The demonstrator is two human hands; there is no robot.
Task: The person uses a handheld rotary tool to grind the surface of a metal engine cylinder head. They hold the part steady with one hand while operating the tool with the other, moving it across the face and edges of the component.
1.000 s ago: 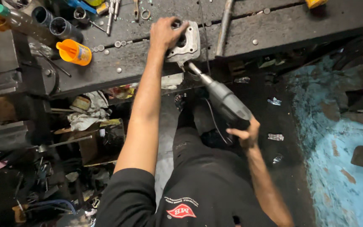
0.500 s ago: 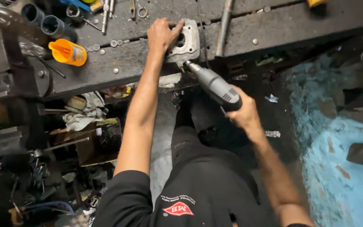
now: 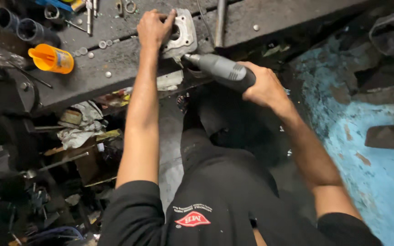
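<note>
Grinding step underway: your left hand [image 3: 153, 28] clamps grey metal casting [image 3: 182, 37] at workbench [image 3: 92, 75] edge; right hand [image 3: 264, 86] fingers wrapped round rotary tool [image 3: 222, 70], bit touching casting's lower edge. Next move needs steady pressure, firm brace.

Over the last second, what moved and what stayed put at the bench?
The right hand brought the grey rotary tool up from beside the leg towards the bench, so its tip now sits at the lower edge of the metal cylinder part. The left hand has kept its grip on that part throughout. The orange funnel and the workbench clutter look unchanged.
</note>
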